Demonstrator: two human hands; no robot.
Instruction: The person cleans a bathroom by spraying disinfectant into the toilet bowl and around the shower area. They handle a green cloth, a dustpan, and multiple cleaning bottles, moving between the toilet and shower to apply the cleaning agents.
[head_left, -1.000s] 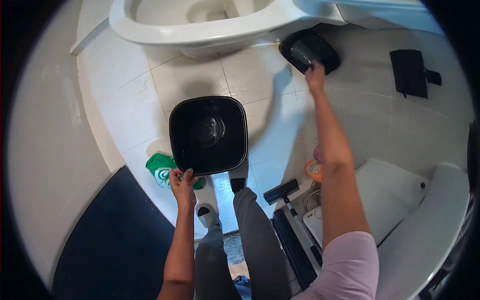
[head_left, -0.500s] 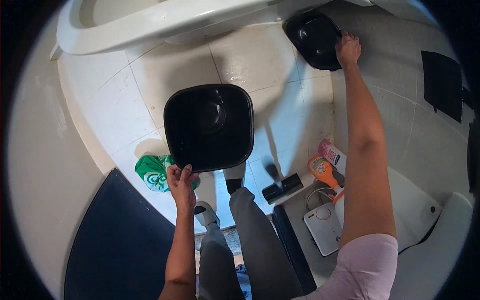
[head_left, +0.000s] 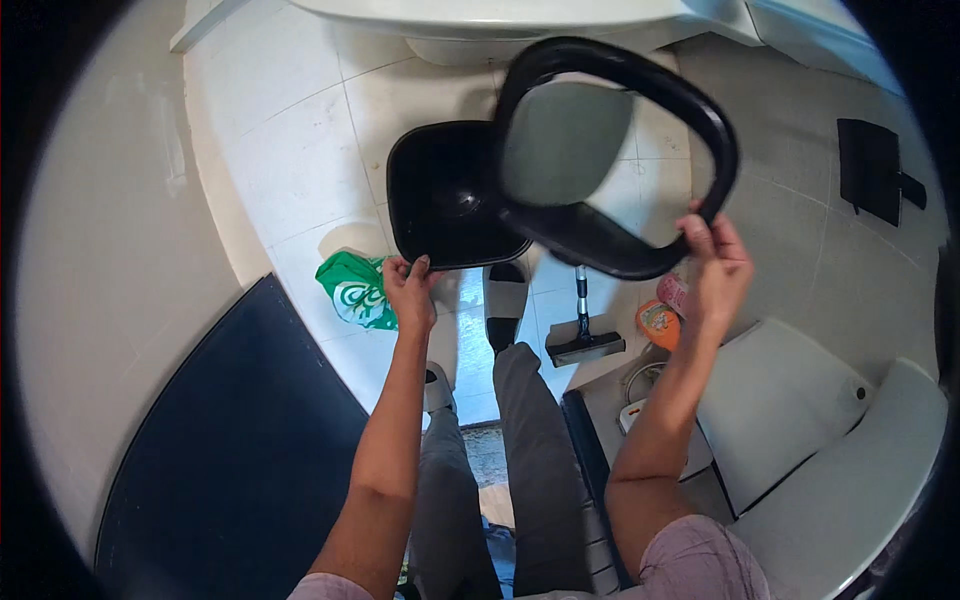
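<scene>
My left hand (head_left: pixel 410 288) grips the near rim of a black, rounded-square bin (head_left: pixel 430 205), thumb over the edge. The bin's opening faces up and its dark inside shows. My right hand (head_left: pixel 718 262) is closed on the lower right corner of a black swing-top bin lid (head_left: pixel 724 150), held up and tilted. A greyish flap (head_left: pixel 565 150) hangs inside the lid's frame, and floor shows through the gap beside it. The lid overlaps the bin's right side in view; whether they touch I cannot tell.
Below the bin lie a green and white plastic bag (head_left: pixel 350 285) and a floor squeegee (head_left: pixel 585 347). An orange bottle (head_left: pixel 657 324) and a pink container (head_left: pixel 672 292) stand by my right forearm. A white fixture (head_left: pixel 560 18) crosses the top; a dark panel (head_left: pixel 230 430) fills lower left.
My right hand has brought the lid from the far right corner toward me and up beside the bin, turning it. The bin has shifted a little right and away in view.
</scene>
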